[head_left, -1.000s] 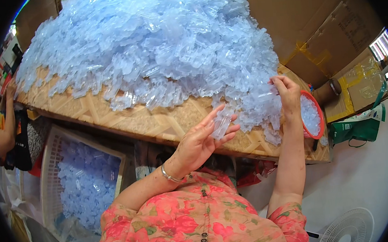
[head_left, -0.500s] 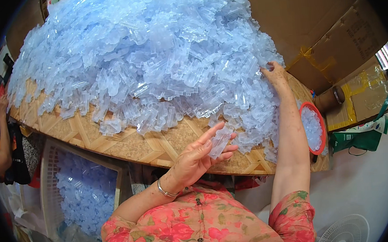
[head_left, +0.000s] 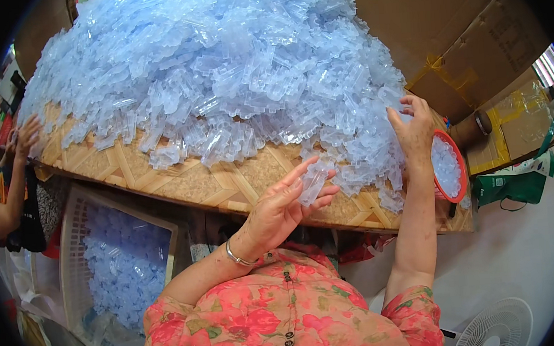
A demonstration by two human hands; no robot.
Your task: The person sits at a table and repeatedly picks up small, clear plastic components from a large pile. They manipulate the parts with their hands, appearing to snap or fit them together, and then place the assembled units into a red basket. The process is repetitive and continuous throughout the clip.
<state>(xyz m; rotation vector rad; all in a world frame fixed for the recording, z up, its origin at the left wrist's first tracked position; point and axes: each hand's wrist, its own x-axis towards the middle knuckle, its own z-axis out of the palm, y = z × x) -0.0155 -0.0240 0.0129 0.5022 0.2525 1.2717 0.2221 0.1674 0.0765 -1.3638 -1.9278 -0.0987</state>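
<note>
A big heap of clear, bluish plastic pieces (head_left: 237, 66), flat with slots and rounded ends, covers most of the wood-patterned table (head_left: 181, 186). My left hand (head_left: 279, 208), palm up near the table's front edge, holds a clear plastic piece (head_left: 315, 182) between thumb and fingers. At the heap's right edge is my right hand (head_left: 414, 128), thumb and fingers apart and curved toward the pieces. I see nothing held in it. Just right of that wrist stands a red-rimmed basket (head_left: 462, 173) with more clear pieces inside.
Below the table at left, a pale plastic crate (head_left: 71, 264) holds many similar pieces. Another person's hand (head_left: 27, 136) is at the table's left end. Cardboard boxes (head_left: 499, 42) stand at right, with a green bag (head_left: 516, 188) beneath and a white fan (head_left: 496, 328) lower right.
My right hand has shifted right, off the heap's edge, and its fingers have spread. My left hand stays with its piece. The other person's hand has risen at the left.
</note>
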